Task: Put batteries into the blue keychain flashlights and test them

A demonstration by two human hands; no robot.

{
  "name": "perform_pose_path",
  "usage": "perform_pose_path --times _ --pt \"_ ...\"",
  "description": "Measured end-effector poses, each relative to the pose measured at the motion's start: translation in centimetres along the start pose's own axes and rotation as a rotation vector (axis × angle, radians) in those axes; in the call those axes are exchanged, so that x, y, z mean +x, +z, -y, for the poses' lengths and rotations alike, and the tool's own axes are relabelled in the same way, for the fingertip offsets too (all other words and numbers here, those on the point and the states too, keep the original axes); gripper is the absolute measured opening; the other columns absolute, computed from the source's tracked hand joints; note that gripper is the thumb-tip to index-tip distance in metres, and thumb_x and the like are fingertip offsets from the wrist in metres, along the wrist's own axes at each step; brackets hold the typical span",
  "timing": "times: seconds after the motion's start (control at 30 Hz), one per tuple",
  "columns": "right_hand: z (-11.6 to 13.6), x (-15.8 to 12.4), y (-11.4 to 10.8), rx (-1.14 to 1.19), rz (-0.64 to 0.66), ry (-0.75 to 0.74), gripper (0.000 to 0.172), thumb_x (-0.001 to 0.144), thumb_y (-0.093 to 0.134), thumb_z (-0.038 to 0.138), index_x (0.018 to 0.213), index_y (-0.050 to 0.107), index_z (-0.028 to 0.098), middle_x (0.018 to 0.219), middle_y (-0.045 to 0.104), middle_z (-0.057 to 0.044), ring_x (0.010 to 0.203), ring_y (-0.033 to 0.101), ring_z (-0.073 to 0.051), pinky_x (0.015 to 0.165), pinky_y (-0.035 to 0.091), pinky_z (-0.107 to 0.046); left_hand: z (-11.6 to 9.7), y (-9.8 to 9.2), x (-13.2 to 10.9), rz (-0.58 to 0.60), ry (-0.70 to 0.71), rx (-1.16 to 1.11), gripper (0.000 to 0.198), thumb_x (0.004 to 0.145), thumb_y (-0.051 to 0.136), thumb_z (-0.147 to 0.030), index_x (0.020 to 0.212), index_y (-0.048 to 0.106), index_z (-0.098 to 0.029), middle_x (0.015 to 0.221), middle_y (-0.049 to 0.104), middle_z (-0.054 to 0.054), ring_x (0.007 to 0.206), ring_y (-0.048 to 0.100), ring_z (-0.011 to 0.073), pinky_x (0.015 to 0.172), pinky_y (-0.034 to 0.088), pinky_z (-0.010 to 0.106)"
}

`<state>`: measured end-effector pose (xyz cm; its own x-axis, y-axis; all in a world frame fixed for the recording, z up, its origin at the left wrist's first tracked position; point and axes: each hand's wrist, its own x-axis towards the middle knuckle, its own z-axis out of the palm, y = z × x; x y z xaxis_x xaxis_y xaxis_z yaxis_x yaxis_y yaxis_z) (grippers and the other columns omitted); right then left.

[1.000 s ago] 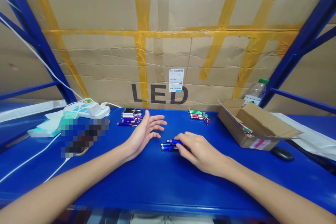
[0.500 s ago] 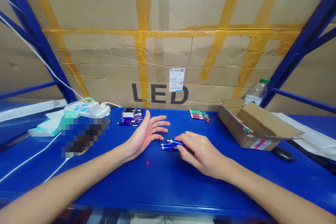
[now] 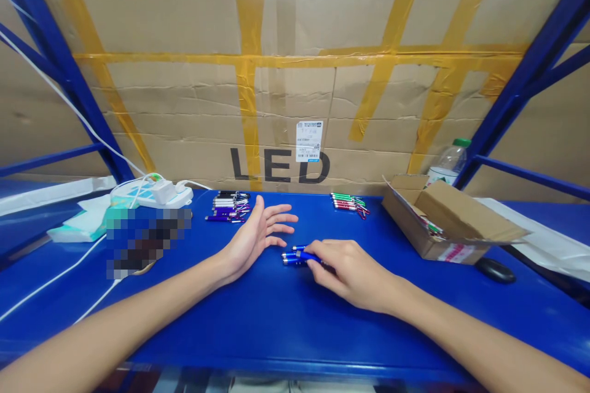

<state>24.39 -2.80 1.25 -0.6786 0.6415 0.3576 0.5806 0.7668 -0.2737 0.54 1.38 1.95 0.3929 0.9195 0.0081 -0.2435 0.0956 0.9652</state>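
On the blue table [image 3: 258,325], my left hand [image 3: 262,227] rests on its edge, palm turned to the right and fingers spread, holding nothing. Small blue laser pointers [image 3: 291,261] lie side by side between my hands. My right hand [image 3: 350,267] pinches another blue laser pointer [image 3: 310,256] between thumb and fingers, just over that group; its far end is hidden by my hand. Behind my left hand sit rows of black, silver and purple pointers [image 3: 225,211] with metal clips. Green and red pointers [image 3: 348,203] lie farther back on the right.
An open cardboard box [image 3: 415,227] with more pointers stands at the right, beside a black mouse [image 3: 495,271] and a plastic bottle [image 3: 449,163]. A power strip [image 3: 177,196] with white cables and a tissue pack [image 3: 76,227] are at the left. A large cardboard sheet [image 3: 198,116] stands behind.
The red light spot on the table and the red glow on my left palm are gone. My right hand has tilted the held pointer and lowered it slightly. My left hand stays put.
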Motion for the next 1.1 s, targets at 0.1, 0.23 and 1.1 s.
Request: perform_pose_path --times 0.1,0.23,1.1 --pt "-0.6 0.0 -0.1 0.007 -0.087 0.105 0.021 0.111 0.046 0.029 0.109 0.064 0.020 0.087 0.073 -0.004 0.070 0.063 -0.017 0.068 0.044 -0.029 0.1 0.0 -0.1 -0.002 -0.004 -0.006 0.077 0.104 0.036 -0.078 0.137 0.066 -0.015 0.134 0.072 0.018 0.113 0.067 0.0272 0.082 0.055 0.033" --pt "-0.7 -0.1 -0.4 -0.009 -0.063 0.090 0.020 0.109 0.047 0.027 0.105 0.065 0.020 0.081 0.071 -0.003 0.066 0.061 -0.017 0.066 0.042 -0.028 0.1 0.0 0.0 0.002 0.002 -0.007 0.077 0.104 0.037 -0.078 0.139 0.066 -0.015 0.134 0.072 0.019 0.112 0.068 0.0275 0.082 0.055 0.033" --pt "-1.4 0.2 0.2 -0.100 -0.137 0.252 0.031 0.113 0.041 0.034 0.113 0.066 0.017 0.087 0.074 -0.007 0.076 0.064 -0.024 0.073 0.040 -0.034 0.3 -0.3 0.1 -0.017 0.020 0.012 0.082 0.101 0.037 -0.082 0.135 0.070 -0.014 0.134 0.074 0.019 0.123 0.066 0.0317 0.092 0.054 0.037"
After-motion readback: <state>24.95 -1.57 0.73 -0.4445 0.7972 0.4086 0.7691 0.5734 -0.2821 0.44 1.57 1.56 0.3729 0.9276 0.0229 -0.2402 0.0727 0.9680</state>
